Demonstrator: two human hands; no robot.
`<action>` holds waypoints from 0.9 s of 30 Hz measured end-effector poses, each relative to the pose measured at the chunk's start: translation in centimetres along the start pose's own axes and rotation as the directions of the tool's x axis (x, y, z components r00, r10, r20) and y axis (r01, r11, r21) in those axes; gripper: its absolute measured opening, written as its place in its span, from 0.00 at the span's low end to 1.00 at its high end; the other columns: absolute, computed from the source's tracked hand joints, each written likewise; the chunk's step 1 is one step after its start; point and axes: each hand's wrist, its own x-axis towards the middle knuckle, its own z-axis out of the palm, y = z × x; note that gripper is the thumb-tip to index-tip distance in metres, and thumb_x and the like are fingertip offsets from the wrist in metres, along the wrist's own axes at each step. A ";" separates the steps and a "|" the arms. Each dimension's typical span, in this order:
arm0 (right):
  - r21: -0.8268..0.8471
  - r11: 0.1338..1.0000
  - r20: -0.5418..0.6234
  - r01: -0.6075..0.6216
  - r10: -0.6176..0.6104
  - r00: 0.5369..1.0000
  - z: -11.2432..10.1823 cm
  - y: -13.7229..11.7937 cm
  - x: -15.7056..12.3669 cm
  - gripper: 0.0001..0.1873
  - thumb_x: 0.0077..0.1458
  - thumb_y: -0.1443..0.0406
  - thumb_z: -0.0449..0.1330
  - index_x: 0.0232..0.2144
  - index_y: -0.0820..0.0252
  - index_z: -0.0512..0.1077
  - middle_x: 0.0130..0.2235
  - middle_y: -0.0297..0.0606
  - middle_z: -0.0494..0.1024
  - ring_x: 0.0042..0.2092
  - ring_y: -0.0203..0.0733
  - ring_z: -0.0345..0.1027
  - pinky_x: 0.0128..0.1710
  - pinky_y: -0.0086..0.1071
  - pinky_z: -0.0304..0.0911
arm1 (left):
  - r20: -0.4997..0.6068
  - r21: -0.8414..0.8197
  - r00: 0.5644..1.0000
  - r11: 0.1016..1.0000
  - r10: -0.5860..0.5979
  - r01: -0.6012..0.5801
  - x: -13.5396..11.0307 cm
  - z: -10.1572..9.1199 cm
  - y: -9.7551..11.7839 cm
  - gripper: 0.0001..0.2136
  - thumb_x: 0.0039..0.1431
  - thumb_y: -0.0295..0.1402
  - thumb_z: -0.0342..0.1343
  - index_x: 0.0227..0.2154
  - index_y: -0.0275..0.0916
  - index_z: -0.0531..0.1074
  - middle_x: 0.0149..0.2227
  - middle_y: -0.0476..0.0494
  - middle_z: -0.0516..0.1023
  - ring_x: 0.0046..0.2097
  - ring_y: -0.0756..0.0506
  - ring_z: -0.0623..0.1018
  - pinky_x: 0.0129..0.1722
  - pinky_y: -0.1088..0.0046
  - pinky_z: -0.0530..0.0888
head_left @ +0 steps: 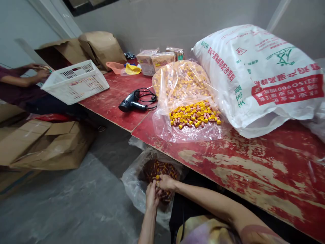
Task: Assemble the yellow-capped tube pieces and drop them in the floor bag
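Note:
My left hand (pixel 152 196) and my right hand (pixel 166 183) meet over an open clear plastic bag (pixel 133 179) below the table edge. Both are closed, fingertips together around a small tube with a yellow cap (pixel 157 177). Exactly how each finger grips it is too small to make out. Inside the bag lie many small reddish-brown tubes (pixel 166 167). On the table, a second clear bag (pixel 162 130) spills yellow-capped tubes (pixel 195 115) from its mouth, with many more inside it.
A large white woven sack (pixel 243 67) leans at the right of the red table (pixel 254 162). A black heat gun (pixel 132 101) with a coiled cord lies left of the clear bag. Farther left, a person (pixel 17 81) works behind a white crate (pixel 76 83). Cardboard boxes (pixel 56 145) stand on the floor.

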 end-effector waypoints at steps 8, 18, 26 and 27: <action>0.017 0.940 -0.067 0.341 -0.339 0.938 -6.4 1.1 -8.3 0.13 0.51 0.70 0.51 0.35 0.61 0.75 0.28 0.31 0.71 0.31 0.33 0.62 0.30 0.24 0.56 | 0.347 0.440 0.341 0.169 0.874 -0.882 -4.2 8.8 6.8 0.10 0.56 0.34 0.50 0.39 0.38 0.72 0.38 0.42 0.74 0.40 0.44 0.74 0.44 0.66 0.70; -0.227 0.899 -0.751 0.374 -0.406 0.520 -22.2 8.0 -21.2 0.15 0.58 0.64 0.48 0.38 0.61 0.74 0.34 0.38 0.77 0.35 0.37 0.69 0.36 0.28 0.63 | 0.731 0.485 0.091 -0.421 0.676 -0.767 -0.9 26.8 11.1 0.08 0.55 0.29 0.45 0.30 0.34 0.69 0.34 0.32 0.73 0.39 0.36 0.72 0.40 0.60 0.68; -0.368 0.817 -0.923 -0.444 -0.264 0.278 -41.7 13.3 -16.5 0.17 0.55 0.70 0.50 0.44 0.70 0.72 0.51 0.57 0.70 0.54 0.55 0.59 0.53 0.45 0.55 | 0.572 0.414 0.140 -0.137 0.808 -0.900 -3.2 23.9 7.3 0.12 0.54 0.34 0.49 0.41 0.36 0.68 0.34 0.40 0.74 0.36 0.41 0.74 0.37 0.65 0.70; -0.354 0.823 -0.929 -0.444 -0.254 0.270 -43.3 13.2 -15.5 0.19 0.54 0.71 0.51 0.47 0.73 0.71 0.53 0.61 0.68 0.55 0.59 0.57 0.53 0.48 0.54 | 0.566 0.382 0.168 -0.077 0.807 -0.921 -3.9 23.6 6.5 0.12 0.54 0.35 0.50 0.40 0.37 0.68 0.34 0.42 0.74 0.35 0.42 0.74 0.36 0.66 0.70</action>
